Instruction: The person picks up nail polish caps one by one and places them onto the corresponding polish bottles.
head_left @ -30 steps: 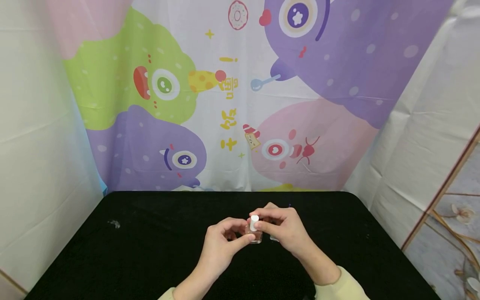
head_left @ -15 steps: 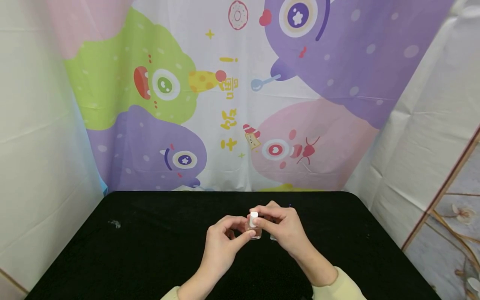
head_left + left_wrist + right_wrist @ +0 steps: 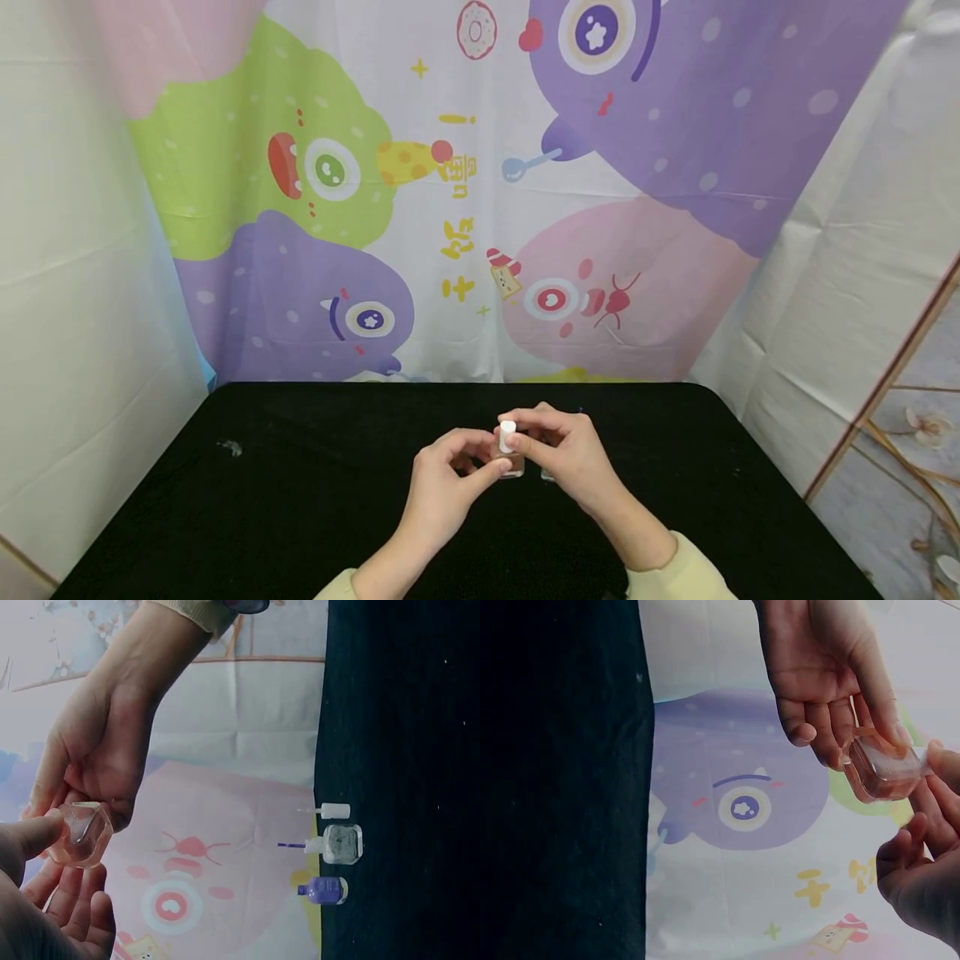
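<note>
My left hand (image 3: 442,483) holds a small square glass nail polish bottle (image 3: 511,468) with pinkish-brown polish, thumb in front and fingers behind. The bottle's white cap (image 3: 507,437) is pinched between thumb and fingers of my right hand (image 3: 577,458). Cap and bottle are together, raised off the table as the right wrist view shows the bottle (image 3: 881,769) in front of the curtain. Under the right hand in the head view, a second glass bottle (image 3: 547,476) is mostly hidden.
In the left wrist view, a clear bottle (image 3: 343,845), a purple bottle (image 3: 325,890) and a loose white cap with brush (image 3: 334,811) stand on the black table (image 3: 405,750). A purple brush (image 3: 291,845) shows by the clear bottle. A cartoon curtain (image 3: 480,250) hangs behind the table.
Over the last second both hands and the bottle have shifted slightly upward in the head view. The grip on bottle and cap looks the same.
</note>
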